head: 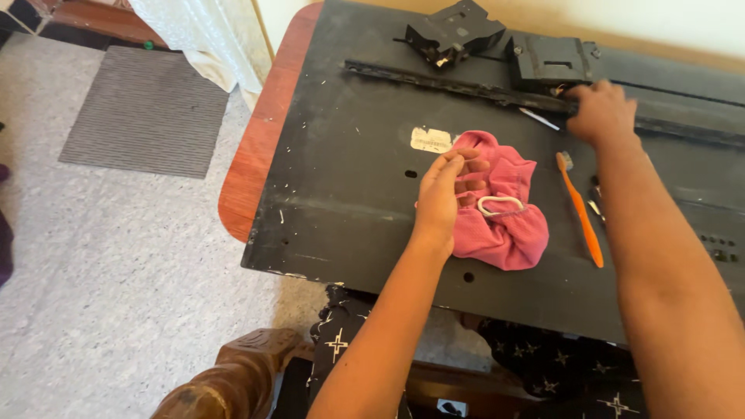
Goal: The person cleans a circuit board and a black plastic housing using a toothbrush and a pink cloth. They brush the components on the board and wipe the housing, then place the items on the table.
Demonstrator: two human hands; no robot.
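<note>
Closest to you, a carved wooden chair arm (233, 376) is poking up at the bottom edge, and a dark cloth with white cross marks (559, 372) is hanging below the near edge of the big black panel (349, 194). That panel is lying flat over a reddish wooden table (260, 147), whose rounded corner is showing on the left.

Your left hand (446, 190) is reaching in over the panel's near half, fingers curled together and resting on the left side of the crumpled pink cloth (500, 209). You're touching it, though a firm pinch is hard to confirm. A small white loop (500, 205) is sitting on the cloth just beside your fingertips. A pale label (431, 140) is sticking to the panel just past the hand.

To the right of the cloth, an orange toothbrush (580, 208) is lying apart from it, bristle head pointing away from you. A small metal tool (596, 203) is lying just beside it, partly hidden by your right forearm.

Further out, your right hand (601, 112) is pressing down on the long black rail (466, 84) crossing the panel's far half, fingers bent over it; whether they're clamping it you can't tell. A thin silver rod (539, 119) is lying near that hand. Two black bracket blocks (454, 31) are sitting beyond the rail.

Off to the left, a grey ribbed mat (147, 109) is lying on the floor.
</note>
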